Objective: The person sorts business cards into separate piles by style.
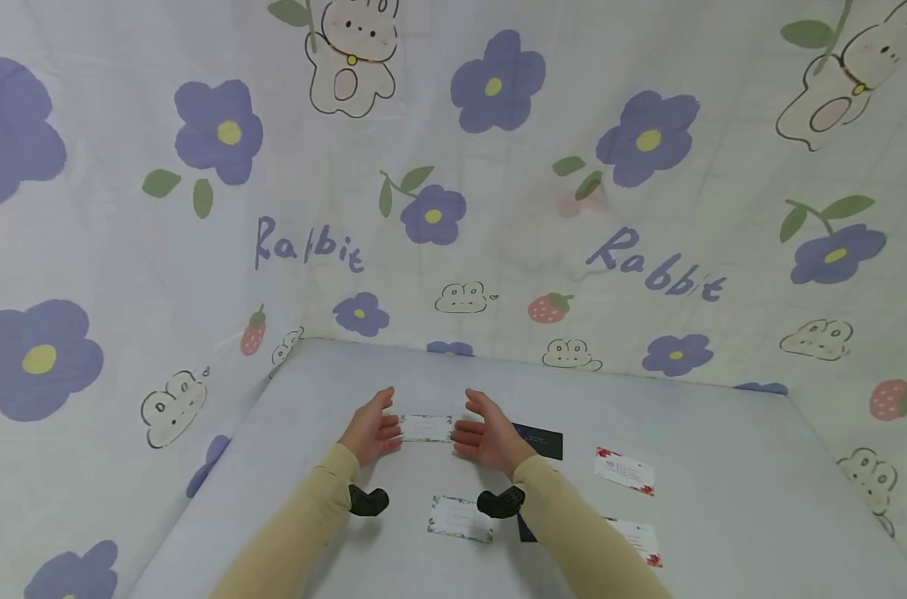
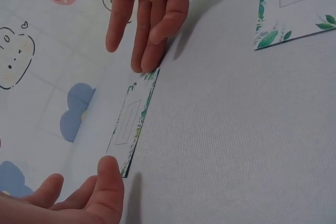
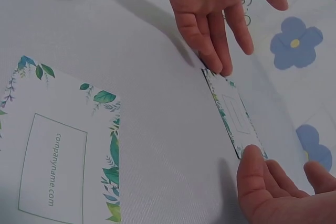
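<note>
Both hands face each other, palms inward, at the two short ends of a white business card with a green leafy border (image 1: 427, 428). My left hand (image 1: 371, 431) has its fingers extended, the fingertips right at the card's left end. At the right end, the relaxed fingers of my right hand (image 1: 491, 433) reach the card's edge. In the left wrist view the card (image 2: 131, 124) lies flat between the fingertips of both hands. A second leafy-bordered card (image 3: 58, 150) lies nearer the body, partly covered by the right wrist's black strap piece in the head view.
To the right lie a dark card (image 1: 543, 441) and a white card with red corners (image 1: 624, 472). Nearer, the right forearm partly hides another dark card (image 1: 527, 531) and another red-cornered card (image 1: 641, 541). A printed curtain (image 1: 498, 183) surrounds the white tabletop (image 1: 708, 449).
</note>
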A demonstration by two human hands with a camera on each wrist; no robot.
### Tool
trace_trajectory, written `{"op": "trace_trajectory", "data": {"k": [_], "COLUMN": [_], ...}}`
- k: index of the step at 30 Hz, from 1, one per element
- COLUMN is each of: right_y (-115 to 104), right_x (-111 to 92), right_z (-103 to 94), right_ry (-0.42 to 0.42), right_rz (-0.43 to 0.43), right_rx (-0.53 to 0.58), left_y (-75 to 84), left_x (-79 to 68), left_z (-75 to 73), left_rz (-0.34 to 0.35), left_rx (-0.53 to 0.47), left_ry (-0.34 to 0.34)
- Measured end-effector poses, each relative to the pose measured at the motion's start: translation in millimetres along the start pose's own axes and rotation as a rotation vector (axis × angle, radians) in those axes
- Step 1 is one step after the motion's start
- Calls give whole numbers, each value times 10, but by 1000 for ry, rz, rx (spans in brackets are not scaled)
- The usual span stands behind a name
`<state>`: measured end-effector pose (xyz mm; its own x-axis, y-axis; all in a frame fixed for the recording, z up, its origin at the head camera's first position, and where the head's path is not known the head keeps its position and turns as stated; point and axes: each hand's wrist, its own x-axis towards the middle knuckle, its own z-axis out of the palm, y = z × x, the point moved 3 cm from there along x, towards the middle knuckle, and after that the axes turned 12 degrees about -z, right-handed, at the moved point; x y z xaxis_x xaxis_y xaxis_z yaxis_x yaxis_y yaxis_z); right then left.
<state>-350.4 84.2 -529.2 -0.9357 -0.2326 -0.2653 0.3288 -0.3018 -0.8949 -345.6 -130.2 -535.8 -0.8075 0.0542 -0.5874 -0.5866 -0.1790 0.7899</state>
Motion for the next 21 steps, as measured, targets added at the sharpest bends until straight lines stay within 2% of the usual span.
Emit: {"op": "trace_trajectory", "data": {"k": [13, 21], "right_y": [-14, -30], "right_x": [-25, -94], "right_z": [-28, -32], "right_ry": [47, 50], "right_rz": [-13, -25], "right_rx": [46, 85], "left_y": [0, 0], "left_x": [-35, -201], "left_z": [28, 18], "left_rz": [2, 17], "left_rx": [-41, -68], "left_ry": [-14, -95]}}
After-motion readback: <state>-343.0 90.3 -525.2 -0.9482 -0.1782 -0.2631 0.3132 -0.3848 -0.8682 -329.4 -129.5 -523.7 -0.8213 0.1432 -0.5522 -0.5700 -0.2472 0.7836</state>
